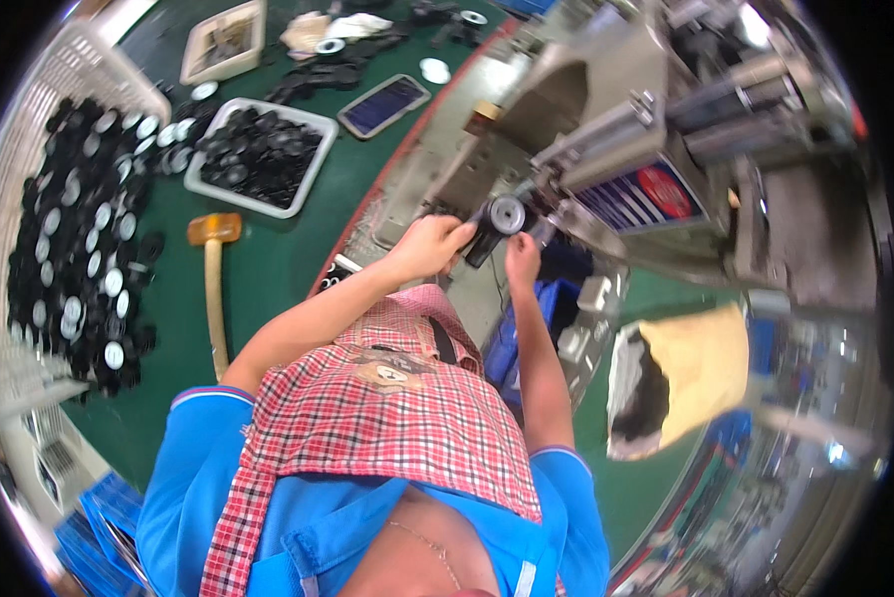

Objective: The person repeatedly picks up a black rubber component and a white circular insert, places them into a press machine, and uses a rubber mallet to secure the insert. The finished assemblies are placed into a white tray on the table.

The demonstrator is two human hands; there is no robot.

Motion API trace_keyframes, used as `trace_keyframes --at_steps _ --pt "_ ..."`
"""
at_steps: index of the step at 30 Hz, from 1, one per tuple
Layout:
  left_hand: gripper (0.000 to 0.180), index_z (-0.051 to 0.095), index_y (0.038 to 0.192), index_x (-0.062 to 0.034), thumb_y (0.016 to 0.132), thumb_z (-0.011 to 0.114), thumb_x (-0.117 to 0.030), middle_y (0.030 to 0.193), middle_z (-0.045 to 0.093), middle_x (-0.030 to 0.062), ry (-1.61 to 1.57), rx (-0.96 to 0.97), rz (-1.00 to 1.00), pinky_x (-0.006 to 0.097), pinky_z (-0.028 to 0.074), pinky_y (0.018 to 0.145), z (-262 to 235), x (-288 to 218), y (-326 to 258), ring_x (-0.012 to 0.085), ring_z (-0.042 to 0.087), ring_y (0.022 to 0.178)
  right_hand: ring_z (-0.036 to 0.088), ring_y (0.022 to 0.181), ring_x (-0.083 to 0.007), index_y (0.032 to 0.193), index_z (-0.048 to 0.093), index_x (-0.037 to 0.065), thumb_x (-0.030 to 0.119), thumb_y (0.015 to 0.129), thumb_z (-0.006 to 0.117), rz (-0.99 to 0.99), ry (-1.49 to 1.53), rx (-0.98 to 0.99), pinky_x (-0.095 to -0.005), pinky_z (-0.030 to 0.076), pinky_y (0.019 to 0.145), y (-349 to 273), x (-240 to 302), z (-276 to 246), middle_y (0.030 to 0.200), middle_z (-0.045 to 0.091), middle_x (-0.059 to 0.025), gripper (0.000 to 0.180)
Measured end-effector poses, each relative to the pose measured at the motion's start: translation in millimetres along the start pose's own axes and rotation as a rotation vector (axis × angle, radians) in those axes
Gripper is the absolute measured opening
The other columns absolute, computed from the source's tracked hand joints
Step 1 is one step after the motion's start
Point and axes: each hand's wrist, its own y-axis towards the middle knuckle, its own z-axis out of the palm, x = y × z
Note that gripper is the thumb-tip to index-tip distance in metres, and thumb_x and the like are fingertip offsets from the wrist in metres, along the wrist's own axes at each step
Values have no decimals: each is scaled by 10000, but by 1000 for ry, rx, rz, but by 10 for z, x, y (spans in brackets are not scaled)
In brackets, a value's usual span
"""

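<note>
— What did we see the hands doing?
— The left hand (429, 246) gripped a black part with a round silver face (500, 221), fingers curled around it, at the grey press machine (606, 149).
— And the right hand (522, 257)?
— Fingertips pinched just beneath that part. A wooden mallet (213, 274) lay on the green table (278, 249).

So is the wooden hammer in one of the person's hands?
No, the wooden mallet lies alone on the green table, while the left hand and right hand are up at the black round part.
</note>
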Motion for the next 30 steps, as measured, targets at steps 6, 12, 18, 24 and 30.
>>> trace_keyframes --at_steps 6,12,18,24,30 --pt "295 517 1312 -79 1055 471 -218 726 544 20 -83 -332 -152 254 436 538 -1126 986 -1295 85 498 571 645 1014 -421 1083 681 23 283 907 575 -163 -445 90 -496 504 905 554 -311 203 1039 689 -243 331" --pt "335 623 1158 -91 1013 530 -378 751 674 138 565 -526 -322 418 530 666 -1548 1085 -1936 273 684 729 679 863 -451 862 680 8 136 805 637 -256 -675 242 -529 533 740 879 -466 132 890 699 -247 147" --pt "245 665 1081 -97 929 655 -289 895 659 132 683 -939 47 432 528 732 -1774 615 -1326 332 664 830 682 880 -419 869 699 57 142 786 698 -312 -524 214 -490 541 746 1017 -433 205 904 714 -201 119" --pt "216 718 984 -104 818 747 -240 993 609 65 1157 -924 132 385 519 815 -2027 549 -259 252 618 971 684 929 -411 1067 682 93 215 859 714 -185 -681 286 -495 539 771 1051 -770 231 970 717 -183 244" --pt "125 714 893 -113 843 722 -227 922 607 22 1172 -1006 230 390 503 799 -2117 670 -256 243 612 910 706 844 -285 1120 687 108 265 907 708 -41 -530 283 -392 546 714 1134 -1008 307 957 729 -111 265"
